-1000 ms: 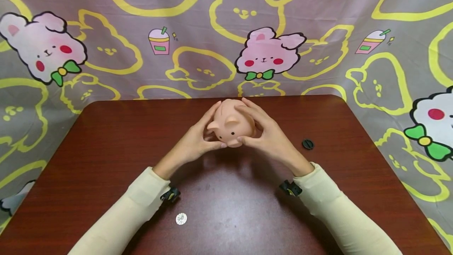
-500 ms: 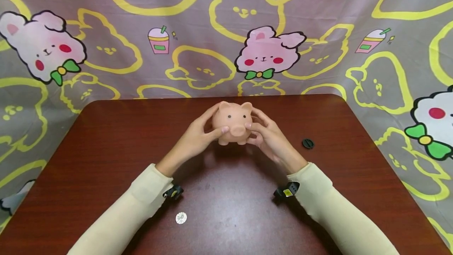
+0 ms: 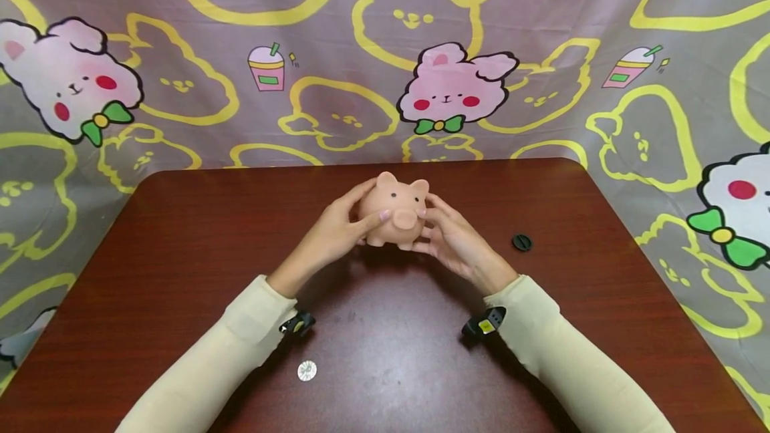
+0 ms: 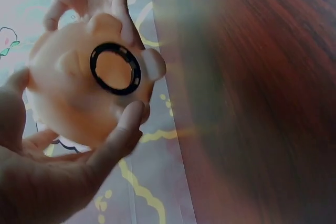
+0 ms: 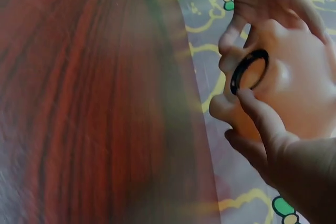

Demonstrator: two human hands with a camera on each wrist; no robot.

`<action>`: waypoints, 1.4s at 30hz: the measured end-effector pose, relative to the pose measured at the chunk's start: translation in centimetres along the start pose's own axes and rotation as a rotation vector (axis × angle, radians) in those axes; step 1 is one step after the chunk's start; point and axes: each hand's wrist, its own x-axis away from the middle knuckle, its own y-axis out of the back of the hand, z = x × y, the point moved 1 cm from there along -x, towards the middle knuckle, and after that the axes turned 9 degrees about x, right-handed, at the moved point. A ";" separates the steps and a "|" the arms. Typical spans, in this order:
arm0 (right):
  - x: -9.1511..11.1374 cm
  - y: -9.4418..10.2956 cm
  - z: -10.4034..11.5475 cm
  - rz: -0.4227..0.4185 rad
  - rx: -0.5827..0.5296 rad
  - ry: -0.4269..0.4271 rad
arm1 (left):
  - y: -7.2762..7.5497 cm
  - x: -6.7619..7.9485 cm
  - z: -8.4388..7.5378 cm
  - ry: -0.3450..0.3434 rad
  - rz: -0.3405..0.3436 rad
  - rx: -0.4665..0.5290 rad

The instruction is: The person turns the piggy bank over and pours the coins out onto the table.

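Note:
A pink piggy bank (image 3: 404, 220) is held off the table between both hands, its snout toward the head camera. My left hand (image 3: 331, 232) grips one side, thumb beside the snout. On the other side my right hand (image 3: 460, 239) holds it, thumb near the snout, with a finger low by the feet. The left wrist view shows the bank's underside, where a black ring (image 4: 116, 92) surrounds a round opening. The same opening appears from the side in the right wrist view, a right fingertip close to the ring's edge. The coin slot is hidden.
A round black plug (image 3: 522, 242) lies on the dark wooden table (image 3: 180, 272) to the right. Nearer the front, a silver coin (image 3: 307, 371) lies beside the left forearm. Patterned cloth (image 3: 337, 32) hangs behind and along both sides of the table.
The piggy bank has turned from face-down, its top toward the head camera, to roughly level with its face forward. Right fingers have shifted lower, toward its feet. Plug and coin stay put.

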 end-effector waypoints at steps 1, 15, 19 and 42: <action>0.0 0.2 0.0 0.019 0.018 0.001 | 0.1 0.0 0.0 -0.013 0.011 -0.002; 0.7 0.7 2.1 0.021 0.645 0.254 | 0.3 -0.3 0.7 -0.138 0.177 0.143; 0.8 -0.2 2.7 -0.008 0.971 0.471 | 0.4 -0.4 1.2 -0.158 0.134 0.016; 0.7 -0.8 2.9 -0.051 1.100 0.602 | 0.5 -0.5 1.8 -0.184 0.059 -0.134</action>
